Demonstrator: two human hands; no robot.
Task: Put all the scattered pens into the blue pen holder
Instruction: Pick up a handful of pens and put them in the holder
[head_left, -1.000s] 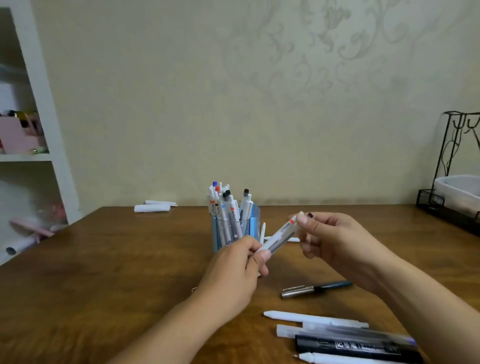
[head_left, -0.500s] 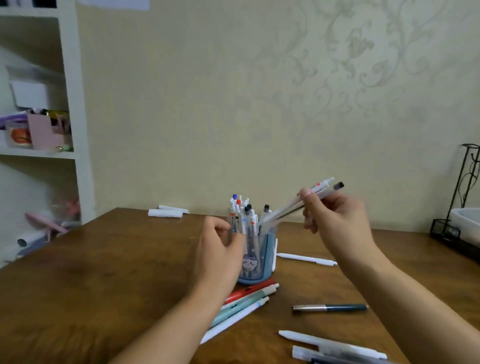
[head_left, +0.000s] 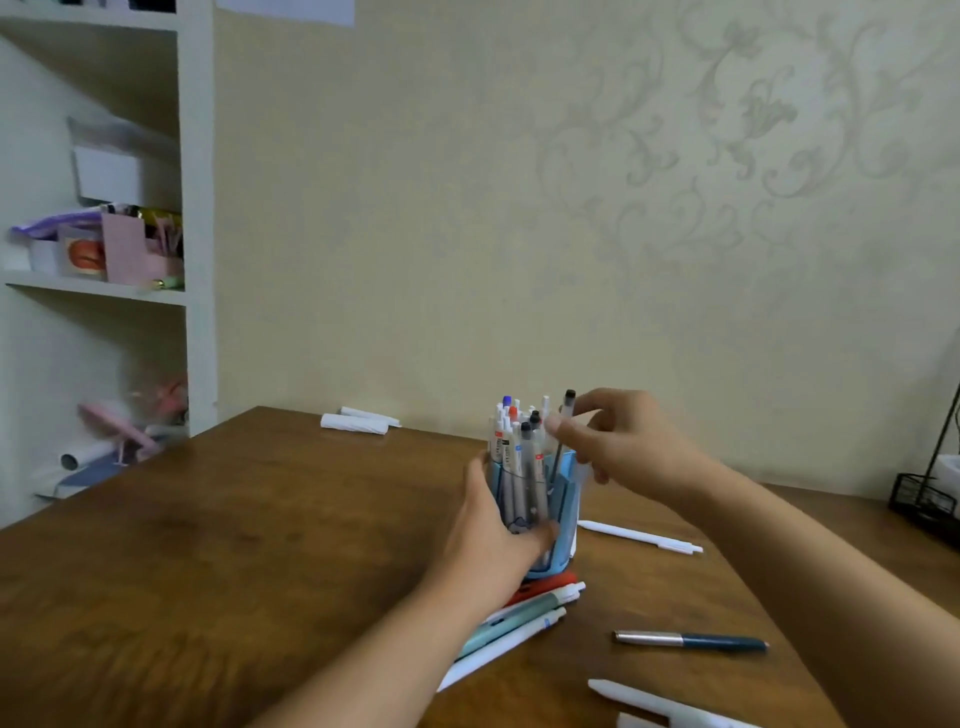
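Gripping the blue pen holder (head_left: 563, 512) at frame centre, the left hand (head_left: 493, 540) curls round it; the right hand's (head_left: 623, 441) fingers pinch a black-capped pen (head_left: 563, 431) standing inside.

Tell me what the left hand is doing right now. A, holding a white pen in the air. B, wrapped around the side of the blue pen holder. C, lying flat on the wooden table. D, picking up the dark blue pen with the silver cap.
B: the left hand wraps its fingers round the side of the blue plastic pen holder, steadying it, while the dark blue pen with the silver cap lies untouched on the table.
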